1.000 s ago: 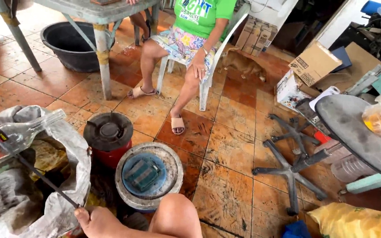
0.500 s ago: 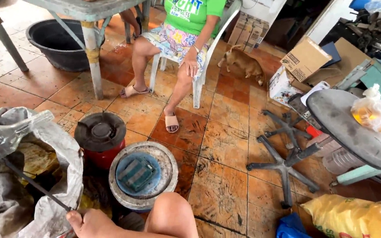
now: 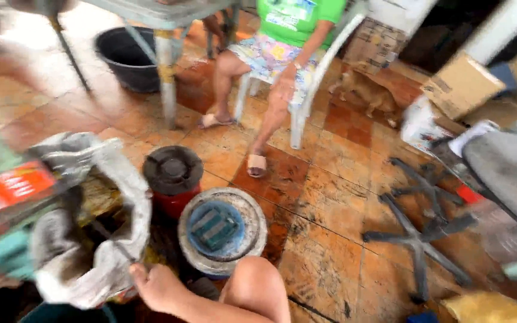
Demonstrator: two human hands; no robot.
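Right hand clenched around a thin dark rod poking into the open grey sack, left hand out of view, round grey lid beside a bare knee, red-based burner just behind it

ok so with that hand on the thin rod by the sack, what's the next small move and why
Probably draw the thin dark rod a little further out of the grey sack. The hand grips its near end while the far end lies inside the sack's open mouth. Which hand it is, the blurred frame does not show.
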